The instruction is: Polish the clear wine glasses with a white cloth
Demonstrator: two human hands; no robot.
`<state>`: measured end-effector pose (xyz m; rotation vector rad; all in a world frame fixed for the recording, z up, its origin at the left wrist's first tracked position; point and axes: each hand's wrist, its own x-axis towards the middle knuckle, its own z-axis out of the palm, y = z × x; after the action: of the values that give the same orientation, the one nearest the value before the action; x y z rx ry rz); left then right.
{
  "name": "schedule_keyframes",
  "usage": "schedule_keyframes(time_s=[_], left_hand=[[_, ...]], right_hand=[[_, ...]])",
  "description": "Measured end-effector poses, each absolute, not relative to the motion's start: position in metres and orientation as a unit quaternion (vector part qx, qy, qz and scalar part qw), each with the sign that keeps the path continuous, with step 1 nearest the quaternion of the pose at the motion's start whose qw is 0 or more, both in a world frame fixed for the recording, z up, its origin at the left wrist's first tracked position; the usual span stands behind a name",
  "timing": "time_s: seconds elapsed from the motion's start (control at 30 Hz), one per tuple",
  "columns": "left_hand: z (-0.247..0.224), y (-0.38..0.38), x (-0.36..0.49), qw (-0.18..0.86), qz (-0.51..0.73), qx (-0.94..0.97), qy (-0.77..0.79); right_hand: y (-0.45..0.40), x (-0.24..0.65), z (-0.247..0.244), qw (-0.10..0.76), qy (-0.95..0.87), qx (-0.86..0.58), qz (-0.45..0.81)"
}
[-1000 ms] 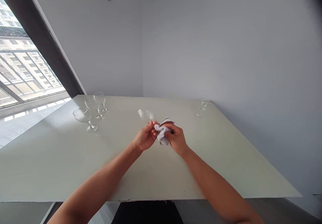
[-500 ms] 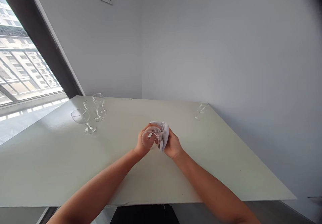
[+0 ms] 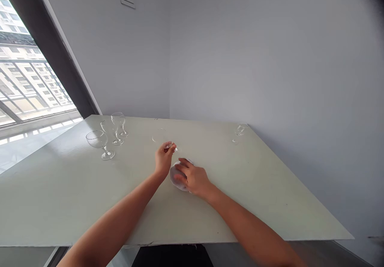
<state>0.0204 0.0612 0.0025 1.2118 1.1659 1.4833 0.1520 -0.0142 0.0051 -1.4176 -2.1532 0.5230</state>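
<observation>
Pinched in my left hand [image 3: 164, 157] is the stem of a clear wine glass [image 3: 159, 135], whose faint bowl leans away to the upper left; its foot shows faintly right of the fingertips. My right hand [image 3: 195, 177] rests with spread fingers over a crumpled white cloth [image 3: 177, 180] on the table, just right of and nearer than my left hand. The cloth is partly hidden under the palm. Whether the right fingers grip it or only lie on it cannot be told.
On the pale table [image 3: 255, 203], three stemmed glasses stand at the left, the nearest [image 3: 97, 139] wide-bowled. A small clear glass [image 3: 239, 130] is at the far right corner. Grey walls rise behind; a window [image 3: 27, 71] is at left.
The glass has left the cloth, moving away with my left hand and tilting over. My right hand has come down toward me with the cloth, and its fingers have spread.
</observation>
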Motion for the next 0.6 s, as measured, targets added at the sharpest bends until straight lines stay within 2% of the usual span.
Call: schedule_keyframes(time_s=[0.1, 0.23, 0.33, 0.47, 0.53, 0.6], left_hand=[[-0.001, 0.063, 0.02, 0.411, 0.579, 0.499, 0.496], [-0.001, 0.054, 0.024, 0.4, 0.559, 0.529, 0.498], [0.004, 0.047, 0.026, 0.407, 0.555, 0.539, 0.485], [0.009, 0.041, 0.028, 0.383, 0.561, 0.558, 0.476], [0.009, 0.04, 0.029, 0.37, 0.561, 0.563, 0.48], [0.008, 0.041, 0.03, 0.369, 0.562, 0.564, 0.48]], right_hand=[[-0.013, 0.159, 0.014, 0.237, -0.78, -0.566, 0.121], [-0.003, 0.168, 0.011, 0.23, -0.782, -0.565, 0.129], [0.002, 0.17, 0.002, 0.178, -0.791, -0.571, 0.127], [0.001, 0.169, -0.003, 0.13, -0.803, -0.578, 0.062], [-0.001, 0.167, -0.001, 0.144, -0.807, -0.566, 0.086], [-0.002, 0.165, 0.002, 0.181, -0.802, -0.536, 0.193]])
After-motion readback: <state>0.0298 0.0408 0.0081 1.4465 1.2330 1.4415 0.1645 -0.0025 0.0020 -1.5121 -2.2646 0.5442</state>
